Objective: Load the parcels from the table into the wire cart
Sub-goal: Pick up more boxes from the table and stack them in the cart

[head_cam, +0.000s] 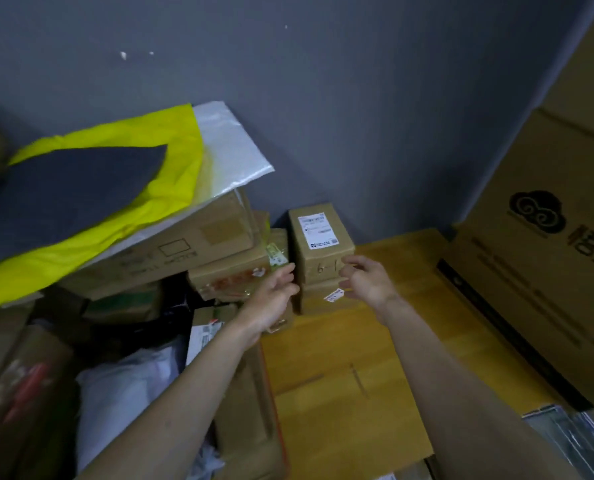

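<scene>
A small brown cardboard parcel (pixel 318 233) with a white label on top and "6-1" written on its front sits on another flat box (pixel 323 301) on the wooden table (pixel 351 368), against the grey wall. My left hand (pixel 275 296) reaches in at its left side, fingers straight, close to or just touching the box. My right hand (pixel 365 278) hovers at its right front edge, fingers loosely curled, gripping nothing. The wire cart is not in view.
A heap of cardboard boxes (pixel 219 237) fills the left, topped by a clear bag holding a yellow and dark garment (pixel 98 188). White poly bags (pixel 129 386) lie below. Large printed cartons (pixel 538 244) stand at the right. Metal parts (pixel 572 438) show bottom right.
</scene>
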